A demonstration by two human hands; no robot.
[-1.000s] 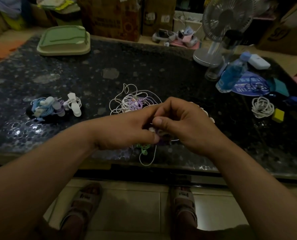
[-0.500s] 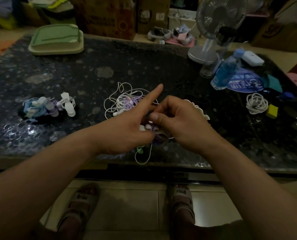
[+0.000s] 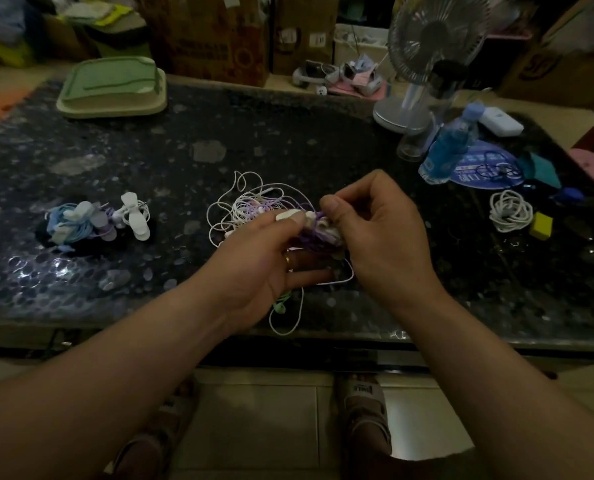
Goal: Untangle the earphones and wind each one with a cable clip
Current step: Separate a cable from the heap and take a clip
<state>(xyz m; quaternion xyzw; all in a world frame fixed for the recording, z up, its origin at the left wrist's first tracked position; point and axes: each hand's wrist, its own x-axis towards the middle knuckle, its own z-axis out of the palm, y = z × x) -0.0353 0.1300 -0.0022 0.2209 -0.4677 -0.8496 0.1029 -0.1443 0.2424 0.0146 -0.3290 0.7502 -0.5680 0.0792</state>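
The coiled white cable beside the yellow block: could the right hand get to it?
Probably yes: only dark table seems to lie between them, though the right hand is pinching the purple earphone bundle and would have to let go to take the coiled white cable.

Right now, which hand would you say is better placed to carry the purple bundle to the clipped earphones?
Probably the left hand: it holds the purple bundle too, and the clipped earphones lie on its side; the right hand would cross over.
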